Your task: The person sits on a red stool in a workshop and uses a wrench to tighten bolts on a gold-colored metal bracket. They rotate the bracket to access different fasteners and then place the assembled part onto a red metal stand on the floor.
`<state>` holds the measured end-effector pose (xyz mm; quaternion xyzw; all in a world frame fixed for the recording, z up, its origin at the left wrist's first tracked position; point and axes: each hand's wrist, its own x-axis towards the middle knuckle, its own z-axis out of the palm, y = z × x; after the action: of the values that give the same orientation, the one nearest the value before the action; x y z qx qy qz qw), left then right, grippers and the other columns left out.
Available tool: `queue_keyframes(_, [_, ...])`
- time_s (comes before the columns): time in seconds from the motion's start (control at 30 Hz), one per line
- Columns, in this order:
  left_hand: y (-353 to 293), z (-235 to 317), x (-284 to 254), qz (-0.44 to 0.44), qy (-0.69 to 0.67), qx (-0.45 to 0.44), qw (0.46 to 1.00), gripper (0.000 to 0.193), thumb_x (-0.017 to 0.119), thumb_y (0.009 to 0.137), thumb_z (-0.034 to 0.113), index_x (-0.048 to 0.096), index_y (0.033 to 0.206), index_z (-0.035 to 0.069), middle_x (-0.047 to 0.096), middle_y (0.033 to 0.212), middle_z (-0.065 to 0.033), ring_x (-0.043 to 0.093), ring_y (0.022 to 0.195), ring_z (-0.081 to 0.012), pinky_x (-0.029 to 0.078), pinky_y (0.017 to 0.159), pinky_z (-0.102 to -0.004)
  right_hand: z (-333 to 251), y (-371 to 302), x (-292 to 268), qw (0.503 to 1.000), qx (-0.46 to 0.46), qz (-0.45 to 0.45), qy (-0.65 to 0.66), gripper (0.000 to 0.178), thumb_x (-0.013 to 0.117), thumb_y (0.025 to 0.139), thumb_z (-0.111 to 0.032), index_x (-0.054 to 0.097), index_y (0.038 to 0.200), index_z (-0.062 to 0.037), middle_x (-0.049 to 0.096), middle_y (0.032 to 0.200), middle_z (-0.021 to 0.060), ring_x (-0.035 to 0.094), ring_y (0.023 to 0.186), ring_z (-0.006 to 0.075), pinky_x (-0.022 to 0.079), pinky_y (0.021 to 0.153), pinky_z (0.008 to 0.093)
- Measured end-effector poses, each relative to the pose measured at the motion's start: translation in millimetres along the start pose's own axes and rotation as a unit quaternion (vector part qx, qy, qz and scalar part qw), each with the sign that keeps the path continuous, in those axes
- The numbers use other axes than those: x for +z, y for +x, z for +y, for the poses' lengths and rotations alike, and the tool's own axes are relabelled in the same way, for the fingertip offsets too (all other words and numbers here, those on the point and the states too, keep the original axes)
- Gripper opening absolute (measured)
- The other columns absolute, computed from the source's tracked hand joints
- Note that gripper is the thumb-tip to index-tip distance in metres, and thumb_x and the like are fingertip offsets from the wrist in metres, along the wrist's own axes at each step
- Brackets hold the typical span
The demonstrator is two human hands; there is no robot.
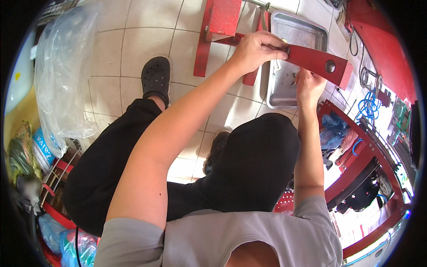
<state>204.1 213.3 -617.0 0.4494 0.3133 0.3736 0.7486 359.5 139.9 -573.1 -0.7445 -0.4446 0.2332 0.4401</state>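
A red metal bar [311, 59] with a round threaded hole near its wide end reaches out over a shallow metal tray [281, 94]. My left hand [260, 51] is closed at the bar's narrower part, thumb and fingers pinched together beside a second hole. Whatever sits between those fingertips is mostly hidden. Below the bar, my right hand [309, 86] is curled up against its underside, with the fingertips partly covered by the bar. Small dark bits lie in the tray. A red stand [222, 20] with flat legs stands on the tiles left of the tray.
At the left hangs a clear plastic sheet [62, 80], near a rack with bags. On the right are a red metal frame [378, 153], a coiled blue cord [368, 107] and a large red panel [382, 44]. My knee [267, 147] rises close to my right forearm.
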Motion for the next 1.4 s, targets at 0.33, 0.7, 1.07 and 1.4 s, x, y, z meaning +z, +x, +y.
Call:
queue_keyframes(0.33, [-5,0,2,0.017,-0.016,0.000,1.000,0.025,0.073,0.077,0.001,0.067,0.100,-0.007,0.064,0.103,-0.0114,0.066,0.091,-0.0167,0.055,0.082,-0.0259,-7,3,-1,0.997,-0.063,-0.016,-0.050,0.005,0.065,0.086,-0.006,0.063,0.087,-0.0012,0.056,0.062,-0.0010,0.045,0.048,0.0040,0.034,0.042,0.0208])
queue_keyframes(0.7, [-15,-12,11,0.072,-0.069,0.026,0.995,0.024,0.073,0.079,0.004,0.068,0.100,-0.005,0.068,0.097,-0.0117,0.065,0.092,-0.0170,0.053,0.084,-0.0279,-12,8,-4,0.995,-0.025,-0.054,-0.083,0.010,0.065,0.084,-0.004,0.066,0.092,0.0011,0.068,0.085,0.0093,0.064,0.079,0.0140,0.049,0.072,0.0269])
queue_keyframes(1.07, [-42,-6,51,0.215,0.217,0.207,0.930,0.035,0.071,0.079,0.011,0.065,0.112,0.001,0.064,0.115,-0.0146,0.063,0.104,-0.0253,0.048,0.091,-0.0337,-5,-7,8,1.000,0.023,0.006,0.018,0.009,0.063,0.088,-0.009,0.064,0.083,-0.0013,0.053,0.059,-0.0016,0.043,0.045,0.0047,0.032,0.040,0.0214])
queue_keyframes(1.4, [-38,-11,51,0.254,0.210,0.191,0.925,0.028,0.075,0.077,0.014,0.069,0.101,0.000,0.068,0.104,-0.0138,0.066,0.093,-0.0230,0.052,0.081,-0.0314,-4,-2,-3,0.998,-0.001,-0.027,-0.052,0.011,0.065,0.086,-0.009,0.068,0.090,0.0009,0.063,0.070,0.0035,0.055,0.058,0.0089,0.044,0.054,0.0265])
